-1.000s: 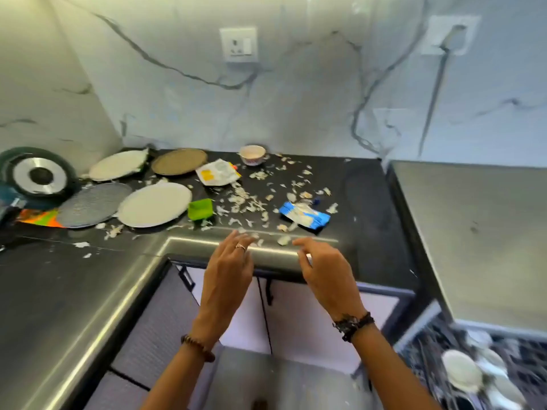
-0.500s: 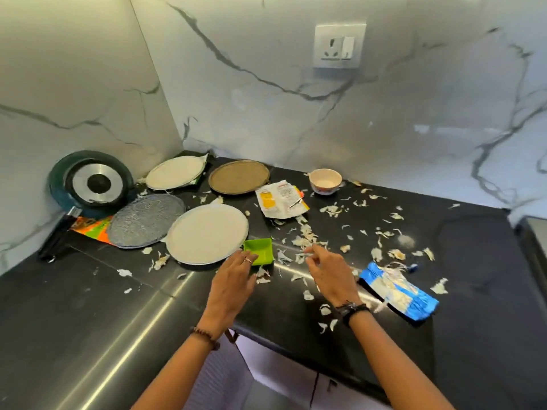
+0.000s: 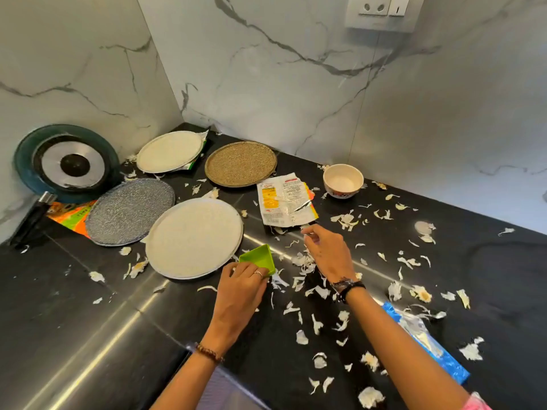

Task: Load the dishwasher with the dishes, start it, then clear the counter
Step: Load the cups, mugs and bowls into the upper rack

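Note:
On the black counter [image 3: 488, 261] my left hand [image 3: 239, 288] grips the near edge of a small green square dish [image 3: 259, 258], which tilts up beside a large white plate [image 3: 194, 238]. My right hand [image 3: 325, 253] is just right of the dish, fingers curled over a heap of pale peel scraps [image 3: 302, 261]. A pale scrap sits at its fingertips; whether it is pinched I cannot tell. Further back lie a grey textured plate [image 3: 130, 211], a brown plate [image 3: 240, 163], another white plate [image 3: 170, 151] and a small white bowl [image 3: 342, 180].
Peel scraps are strewn over the counter's right half. A torn white-yellow wrapper [image 3: 284, 199] lies behind my right hand, a blue wrapper [image 3: 429, 344] under my right forearm, an orange packet [image 3: 68, 213] at left. A dark pan [image 3: 66, 164] leans on the marble wall.
The view has come closer over the counter. My left hand has taken hold of the green dish and tipped it up; my right hand has moved onto the scraps beside it.

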